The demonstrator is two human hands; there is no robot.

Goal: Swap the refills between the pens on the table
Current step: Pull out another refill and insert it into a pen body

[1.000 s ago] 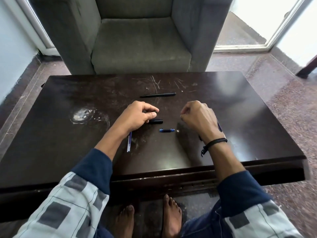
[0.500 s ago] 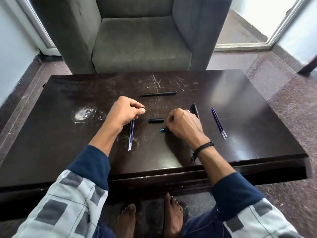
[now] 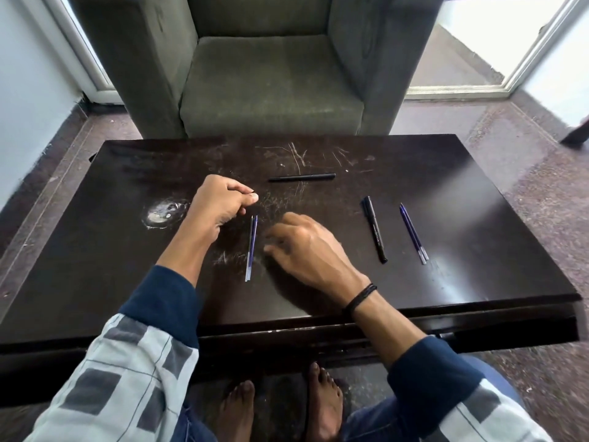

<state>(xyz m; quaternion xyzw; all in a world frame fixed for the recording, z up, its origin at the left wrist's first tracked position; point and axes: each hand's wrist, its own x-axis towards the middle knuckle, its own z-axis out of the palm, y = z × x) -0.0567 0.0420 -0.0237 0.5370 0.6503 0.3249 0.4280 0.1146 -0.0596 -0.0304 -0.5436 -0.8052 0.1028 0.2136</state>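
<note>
Refill (image 3: 251,247) lies near-to-far on the tabletop (image 3: 462,282), just left of the loose-fingered right hand (image 3: 306,247). The left hand (image 3: 220,202) is curled, contents indiscernible.

A grey-green armchair (image 3: 271,84) stands just behind the dark table (image 3: 127,266), its seat facing it. A white stain (image 3: 162,212) marks the tabletop's left part, and pale scratches (image 3: 296,154) cross the far middle. Speckled brown floor (image 3: 526,161) lies around; a white door frame (image 3: 459,90) shows at right, a pale wall (image 3: 28,90) at left.
</note>
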